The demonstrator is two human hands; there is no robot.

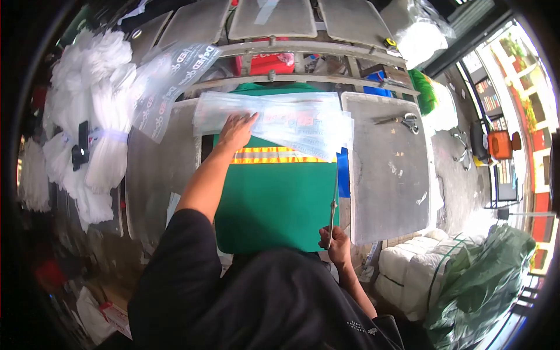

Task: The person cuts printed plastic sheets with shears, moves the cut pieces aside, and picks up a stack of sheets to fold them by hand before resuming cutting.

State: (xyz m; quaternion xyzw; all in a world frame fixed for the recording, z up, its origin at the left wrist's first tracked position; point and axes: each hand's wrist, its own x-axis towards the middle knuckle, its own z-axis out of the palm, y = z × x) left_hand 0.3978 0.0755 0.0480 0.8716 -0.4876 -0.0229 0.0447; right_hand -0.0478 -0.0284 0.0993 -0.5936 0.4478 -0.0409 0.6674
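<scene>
Clear printed film (291,125) lies across the upper part of the green garment (274,204), which is spread flat directly in front of the person. The film covers the garment's top edge and overhangs it slightly on both sides. Its lower edge sits just above the orange-and-yellow reflective stripe (274,155). Red lettering shows on the film, too blurred to read. Left hand (236,131): flat, palm down, fingers extended and closed on nothing, resting on the left part of the film. Right hand (336,245): at the garment's lower right corner, fingers curled tight round the bottom end of a thin metal tool (333,204). The tool runs close along the garment's right edge, tip pointing up toward the film; its kind cannot be told. A strip of blue (343,172) shows between the garment and the grey platen (388,175) on the right. Near the far end of that platen lies a pair of scissors (408,121), well apart from both hands. On the left is another grey platen (157,175), and above it a second clear sheet (172,79) with white lettering, tilted. Far left: bundles of white material (87,116). Lower right: white sacks (408,268) and, beside them, a green plastic bag (484,286).
</scene>
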